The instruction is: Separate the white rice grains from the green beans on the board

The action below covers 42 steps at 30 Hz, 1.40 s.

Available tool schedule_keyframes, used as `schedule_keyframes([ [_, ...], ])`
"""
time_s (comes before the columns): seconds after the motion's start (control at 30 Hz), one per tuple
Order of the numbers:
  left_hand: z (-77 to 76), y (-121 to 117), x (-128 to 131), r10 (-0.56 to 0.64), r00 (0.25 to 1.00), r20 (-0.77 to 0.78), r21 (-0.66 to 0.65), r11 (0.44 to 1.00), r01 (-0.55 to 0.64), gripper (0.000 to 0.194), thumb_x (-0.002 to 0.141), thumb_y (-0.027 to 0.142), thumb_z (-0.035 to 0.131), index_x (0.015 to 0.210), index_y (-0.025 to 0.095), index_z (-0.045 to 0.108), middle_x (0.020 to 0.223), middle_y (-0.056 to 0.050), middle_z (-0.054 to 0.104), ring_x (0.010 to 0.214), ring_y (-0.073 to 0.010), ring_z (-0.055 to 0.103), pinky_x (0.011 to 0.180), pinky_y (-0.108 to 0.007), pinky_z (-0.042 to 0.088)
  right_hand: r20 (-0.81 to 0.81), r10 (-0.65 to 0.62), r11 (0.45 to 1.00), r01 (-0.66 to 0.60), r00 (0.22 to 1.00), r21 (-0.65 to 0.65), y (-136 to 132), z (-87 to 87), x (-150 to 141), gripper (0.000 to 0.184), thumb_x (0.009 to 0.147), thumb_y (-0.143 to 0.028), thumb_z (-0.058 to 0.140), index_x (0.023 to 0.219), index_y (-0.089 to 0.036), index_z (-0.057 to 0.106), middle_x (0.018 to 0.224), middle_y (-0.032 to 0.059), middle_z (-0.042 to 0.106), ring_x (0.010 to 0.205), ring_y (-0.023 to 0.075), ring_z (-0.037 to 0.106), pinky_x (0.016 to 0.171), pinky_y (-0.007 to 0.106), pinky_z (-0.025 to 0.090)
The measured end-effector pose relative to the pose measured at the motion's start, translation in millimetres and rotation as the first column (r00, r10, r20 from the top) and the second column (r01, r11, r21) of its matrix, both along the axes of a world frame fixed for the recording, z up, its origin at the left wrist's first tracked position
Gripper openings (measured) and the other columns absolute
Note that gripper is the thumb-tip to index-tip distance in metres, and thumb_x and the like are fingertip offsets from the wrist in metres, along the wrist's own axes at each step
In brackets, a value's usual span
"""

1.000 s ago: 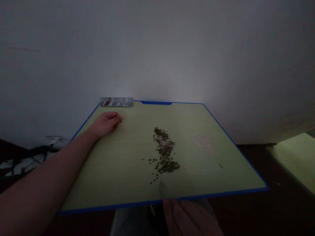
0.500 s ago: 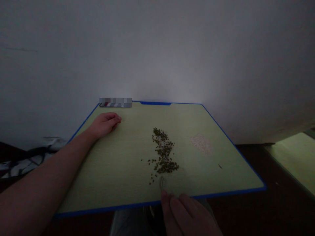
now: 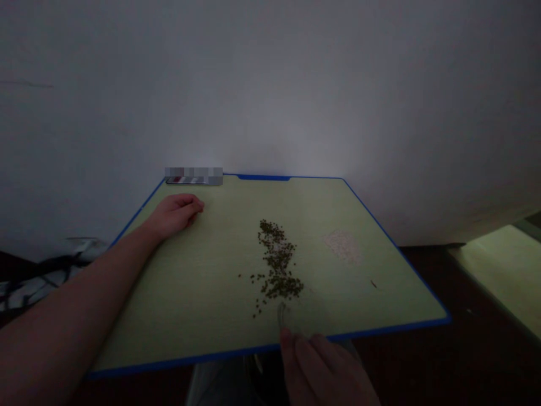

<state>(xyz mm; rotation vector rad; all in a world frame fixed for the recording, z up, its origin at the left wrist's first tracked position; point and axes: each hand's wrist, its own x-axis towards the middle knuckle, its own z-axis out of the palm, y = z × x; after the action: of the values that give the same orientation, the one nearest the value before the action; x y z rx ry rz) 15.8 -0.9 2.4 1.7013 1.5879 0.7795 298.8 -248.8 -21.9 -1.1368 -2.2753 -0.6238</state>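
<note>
While the right hand (image 3: 316,375) curls over the near blue edge of the desk (image 3: 177,361), a thin, translucent curved piece (image 3: 281,316) stands right at its fingertips. It's too dim to name, and I can't tell whether the hand has hold of it or is just beside it. Below that edge, a grey trouser leg (image 3: 215,383) shows in the gloom. Straight ahead, a long, straggling strip of small dark green beans (image 3: 276,262) runs up the middle of the desk, with a few strays at its near end, close to that translucent piece. Off to the right, well apart from the beans, sits a pale pinkish patch of fine grains (image 3: 343,247), and a tiny reddish speck (image 3: 373,283) lies nearer the right edge. On the left, the forearm (image 3: 84,287) reaches across the desk and the left hand (image 3: 175,214) rests flat-out on the surface, fingers loosely curled, nothing showing in them. At the far edge sits a blurred-out object (image 3: 193,179) with a shiny strip. Beyond the desk, a crumpled pale cloth with black cords (image 3: 46,276) lies left, a second pale green board (image 3: 499,270) lies right, and a bare grey wall (image 3: 270,84) closes the view.
</note>
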Motion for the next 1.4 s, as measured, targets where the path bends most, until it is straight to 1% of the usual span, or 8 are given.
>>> schedule_keyframes([
  [0.1, 2.6, -1.6, 2.0, 0.002, 1.000, -0.012, 0.004, 1.000, -0.001, 0.021, 0.080, 0.032, 0.053, 0.066, 0.017, 0.052, 0.047, 0.006, 0.046, 0.048, -0.0095, 0.040, 0.050, -0.024, 0.032, 0.018, 0.047, 0.999, -0.047, 0.999, -0.016, 3.1, 6.3, 1.4, 0.021, 0.088, -0.006, 0.049, 0.099, -0.008, 0.067, 0.066, 0.0046, 0.060, 0.057, 0.0135, 0.052, 0.049, 0.022, 0.042],
  [0.3, 0.2, 1.9, 0.7, -0.008, 1.000, -0.015, 0.023, 1.000, 0.008, 0.024, 0.076, 0.037, 0.053, 0.061, 0.019, 0.051, 0.044, 0.006, 0.044, 0.044, -0.0097, 0.039, 0.047, -0.024, 0.031, -0.008, 0.010, 1.000, -0.010, 1.000, 0.018, 3.2, 13.2, 18.6, 0.030, 0.091, 0.001, 0.038, 0.091, -0.009, 0.067, 0.062, 0.0025, 0.063, 0.052, 0.0118, 0.054, 0.048, 0.023, 0.044],
  [0.5, -4.8, 5.9, -3.0, 0.000, 1.000, -0.012, 0.027, 1.000, 0.000, 0.025, 0.075, 0.041, 0.054, 0.063, 0.019, 0.053, 0.045, 0.006, 0.046, 0.043, -0.0095, 0.040, 0.046, -0.024, 0.032, 0.020, 0.011, 1.000, -0.011, 1.000, 0.028, -0.3, 21.0, 41.1, 0.033, 0.094, 0.000, 0.038, 0.088, -0.012, 0.068, 0.066, 0.0022, 0.067, 0.055, 0.0114, 0.059, 0.054, 0.025, 0.047],
  [0.63, -7.2, 7.4, -4.9, -0.006, 1.000, 0.001, 0.022, 1.000, 0.006, 0.026, 0.074, 0.042, 0.055, 0.065, 0.018, 0.054, 0.046, 0.006, 0.046, 0.043, -0.0093, 0.041, 0.046, -0.024, 0.031, -0.011, 0.030, 0.999, -0.030, 0.999, 0.027, 2.6, 17.8, 36.0, 0.035, 0.095, -0.002, 0.036, 0.084, -0.011, 0.068, 0.057, 0.0015, 0.062, 0.048, 0.0115, 0.052, 0.047, 0.027, 0.042],
  [0.8, -5.7, 5.7, -2.7, -0.002, 1.000, 0.025, 0.017, 1.000, 0.002, 0.024, 0.073, 0.041, 0.055, 0.065, 0.018, 0.054, 0.046, 0.006, 0.046, 0.043, -0.0091, 0.040, 0.045, -0.023, 0.031, -0.048, 0.062, 0.997, -0.060, 0.997, 0.048, 4.0, 11.3, 23.2, 0.041, 0.097, -0.002, 0.030, 0.085, -0.011, 0.069, 0.060, 0.0027, 0.062, 0.051, 0.0115, 0.052, 0.047, 0.025, 0.041],
  [0.97, -6.6, 6.8, -3.1, -0.003, 1.000, 0.027, 0.014, 1.000, 0.002, 0.022, 0.073, 0.039, 0.055, 0.067, 0.018, 0.055, 0.046, 0.007, 0.046, 0.043, -0.0089, 0.040, 0.045, -0.023, 0.031, -0.015, 0.072, 0.997, -0.072, 0.997, -0.023, 4.5, 16.8, 28.5, 0.038, 0.097, -0.002, 0.034, 0.087, -0.009, 0.070, 0.061, 0.0028, 0.062, 0.052, 0.0115, 0.053, 0.048, 0.024, 0.042],
  [1.17, -7.9, 8.7, -4.7, -0.008, 1.000, 0.009, 0.026, 1.000, 0.008, 0.025, 0.073, 0.042, 0.055, 0.064, 0.018, 0.055, 0.046, 0.006, 0.047, 0.044, -0.0094, 0.041, 0.046, -0.024, 0.032, -0.027, 0.058, 0.998, -0.058, 0.998, -0.002, 5.8, 23.6, 29.1, 0.041, 0.097, -0.002, 0.034, 0.078, -0.012, 0.069, 0.056, 0.0009, 0.059, 0.048, 0.0104, 0.051, 0.048, 0.023, 0.043],
  [1.4, -3.1, 5.1, -0.6, 0.002, 1.000, 0.005, 0.007, 1.000, -0.002, 0.021, 0.072, 0.039, 0.054, 0.066, 0.019, 0.055, 0.045, 0.007, 0.046, 0.042, -0.0096, 0.040, 0.045, -0.024, 0.031, 0.026, 0.077, 0.996, -0.076, 0.997, -0.038, 5.8, 22.3, 33.3, 0.041, 0.097, -0.003, 0.030, 0.090, -0.008, 0.070, 0.064, 0.0040, 0.065, 0.052, 0.0118, 0.057, 0.049, 0.023, 0.046],
])
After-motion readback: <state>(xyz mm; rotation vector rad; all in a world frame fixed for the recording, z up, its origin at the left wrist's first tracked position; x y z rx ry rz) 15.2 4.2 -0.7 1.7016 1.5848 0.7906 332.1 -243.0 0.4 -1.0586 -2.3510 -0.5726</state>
